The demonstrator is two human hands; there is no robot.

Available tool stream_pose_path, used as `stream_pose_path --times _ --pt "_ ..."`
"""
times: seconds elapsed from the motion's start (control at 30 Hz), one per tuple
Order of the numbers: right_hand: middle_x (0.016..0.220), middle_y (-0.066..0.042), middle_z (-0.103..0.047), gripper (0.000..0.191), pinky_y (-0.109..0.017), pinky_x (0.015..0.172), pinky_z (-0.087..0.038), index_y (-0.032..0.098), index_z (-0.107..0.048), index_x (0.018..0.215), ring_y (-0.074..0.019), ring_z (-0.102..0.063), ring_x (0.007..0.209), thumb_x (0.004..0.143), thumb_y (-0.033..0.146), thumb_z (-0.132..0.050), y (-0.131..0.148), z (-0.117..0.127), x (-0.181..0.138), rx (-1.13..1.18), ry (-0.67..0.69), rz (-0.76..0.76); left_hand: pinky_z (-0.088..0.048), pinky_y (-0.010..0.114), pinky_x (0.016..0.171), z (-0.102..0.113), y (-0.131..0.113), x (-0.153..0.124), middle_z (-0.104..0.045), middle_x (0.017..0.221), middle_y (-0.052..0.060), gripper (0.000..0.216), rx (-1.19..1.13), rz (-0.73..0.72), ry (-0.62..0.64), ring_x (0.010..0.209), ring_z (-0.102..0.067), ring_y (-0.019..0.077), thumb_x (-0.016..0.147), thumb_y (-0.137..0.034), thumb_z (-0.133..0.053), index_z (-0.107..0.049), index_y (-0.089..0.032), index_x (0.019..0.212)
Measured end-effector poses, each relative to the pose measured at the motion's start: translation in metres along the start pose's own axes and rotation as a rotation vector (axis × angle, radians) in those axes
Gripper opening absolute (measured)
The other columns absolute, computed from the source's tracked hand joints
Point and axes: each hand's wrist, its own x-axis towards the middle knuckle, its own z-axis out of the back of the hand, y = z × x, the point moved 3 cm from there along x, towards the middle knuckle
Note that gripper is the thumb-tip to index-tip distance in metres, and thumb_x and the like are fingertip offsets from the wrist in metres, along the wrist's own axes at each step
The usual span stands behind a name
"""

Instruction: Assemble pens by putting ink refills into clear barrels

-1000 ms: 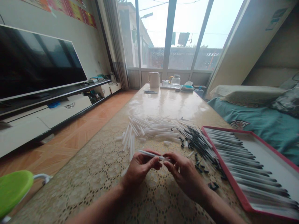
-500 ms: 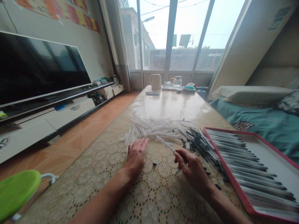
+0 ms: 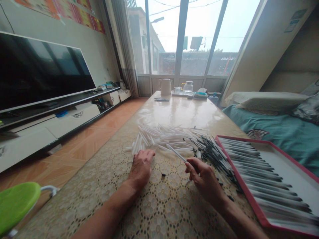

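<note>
My right hand [image 3: 203, 177] pinches a white pen barrel [image 3: 176, 153] that slants up and to the left above the table. My left hand [image 3: 141, 166] lies knuckles-up on the lace tablecloth [image 3: 159, 209], fingers curled down just short of a heap of white pen barrels [image 3: 161, 136]; I cannot see whether anything is under the fingers. A small black piece [image 3: 163, 174] lies on the cloth between my hands. A pile of black refills [image 3: 211, 152] sits right of the white heap.
A red-rimmed tray [image 3: 260, 217] of assembled pens lies at the right. A white jug [image 3: 165, 87] and a glass pot [image 3: 188, 87] stand at the table's far end. A TV stands at the left, a bed at the right, a green stool [image 3: 17, 204] at the lower left.
A second ago both hands held one pen barrel together. The left hand let go and moved out to the white heap; the right hand kept the barrel and drew slightly right.
</note>
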Motion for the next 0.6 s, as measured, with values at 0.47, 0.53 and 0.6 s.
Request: stream_pose_path --times 0.47,0.53,0.6 --pt "0.066 0.0 -0.058 0.016 -0.024 0.06 -0.042 0.017 -0.062 0.084 -0.014 -0.052 0.06 0.082 0.028 -0.051 0.006 0.01 -0.001 -0.07 -0.192 0.064 -0.046 0.031 0.067 0.02 -0.006 -0.004 -0.059 0.08 0.004 0.012 -0.545 0.127 -0.195 0.072 -0.056 0.0168 0.082 -0.021 -0.053 -0.058 -0.017 0.093" --pt "0.066 0.0 -0.056 0.013 -0.024 0.058 -0.041 0.017 -0.061 0.083 -0.0135 -0.05 0.058 0.081 0.025 -0.051 0.009 0.014 -0.002 -0.051 -0.232 0.087 -0.044 0.027 0.057 0.016 -0.009 -0.007 -0.057 0.071 0.001 0.017 -0.844 0.218 -0.073 0.062 -0.054 0.0137 0.084 -0.03 -0.052 -0.059 -0.016 0.09" --pt "0.065 0.001 -0.055 0.011 -0.023 0.057 -0.04 0.017 -0.06 0.081 -0.0129 -0.048 0.057 0.079 0.023 -0.05 0.011 0.017 -0.002 -0.042 -0.266 0.101 -0.04 0.022 0.046 0.008 -0.014 -0.011 -0.052 0.061 -0.003 0.022 -1.107 0.314 0.066 0.051 -0.049 0.0103 0.083 -0.038 -0.053 -0.056 -0.016 0.082"
